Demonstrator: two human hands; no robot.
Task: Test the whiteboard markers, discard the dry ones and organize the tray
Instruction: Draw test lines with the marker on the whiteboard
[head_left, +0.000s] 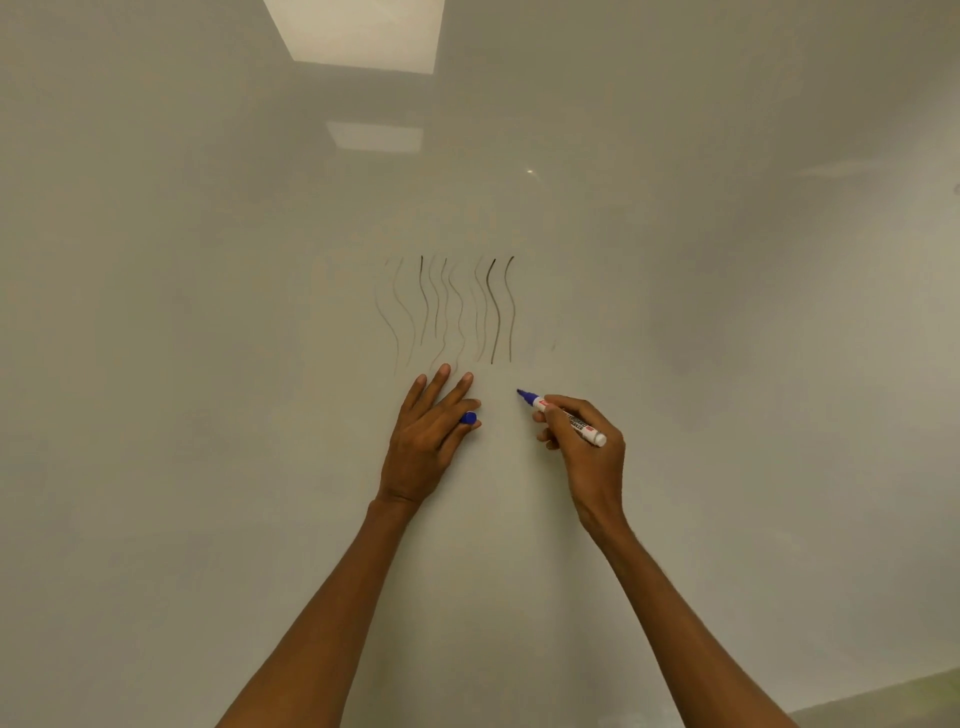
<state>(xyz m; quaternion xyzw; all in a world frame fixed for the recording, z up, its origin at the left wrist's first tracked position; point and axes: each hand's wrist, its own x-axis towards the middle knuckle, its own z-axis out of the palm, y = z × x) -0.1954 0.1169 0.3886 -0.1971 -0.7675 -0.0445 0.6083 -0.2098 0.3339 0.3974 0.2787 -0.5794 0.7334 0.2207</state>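
The whiteboard (675, 312) fills the view. Several wavy vertical test lines (452, 312) are drawn on it, some dark, some faint. My right hand (584, 447) grips an uncapped blue whiteboard marker (563, 415) with a white barrel, its tip pointing up-left, below and right of the lines. My left hand (428, 441) rests against the board with fingers stretched upward, and pinches the blue cap (468, 418) between thumb and a finger. The tray is out of view.
Ceiling light panels are reflected on the board (358, 36) near the top. A strip of another surface (909, 696) shows at the bottom right corner.
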